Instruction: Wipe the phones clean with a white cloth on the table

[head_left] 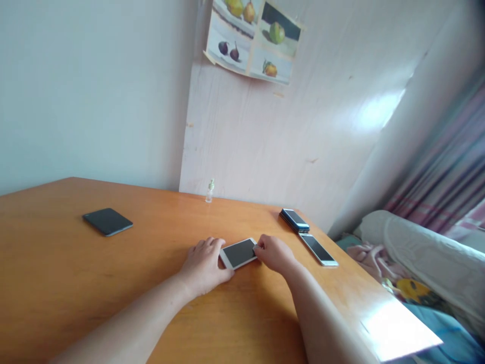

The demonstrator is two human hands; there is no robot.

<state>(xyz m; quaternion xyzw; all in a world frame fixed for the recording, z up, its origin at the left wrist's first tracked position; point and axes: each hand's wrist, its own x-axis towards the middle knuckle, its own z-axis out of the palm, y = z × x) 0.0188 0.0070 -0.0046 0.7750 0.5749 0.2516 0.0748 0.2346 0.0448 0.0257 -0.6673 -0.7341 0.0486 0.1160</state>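
A white-framed smartphone (238, 254) with a dark screen lies face up on the wooden table (182, 323). My left hand (204, 265) grips its left end, the thumb at the near corner and the fingers at the far one. Over the phone's right end, my right hand (273, 252) is closed, its curled fingertips at the screen's edge. A small pale bit shows at those fingertips, too small to name.
On the right, a small stack of phones (294, 219) stands beside another white phone (319, 249). A black tablet-like slab (108, 221) lies at left. A small clear pump bottle (209, 191) stands near the wall. Beyond the table's right edge is bedding (428, 247).
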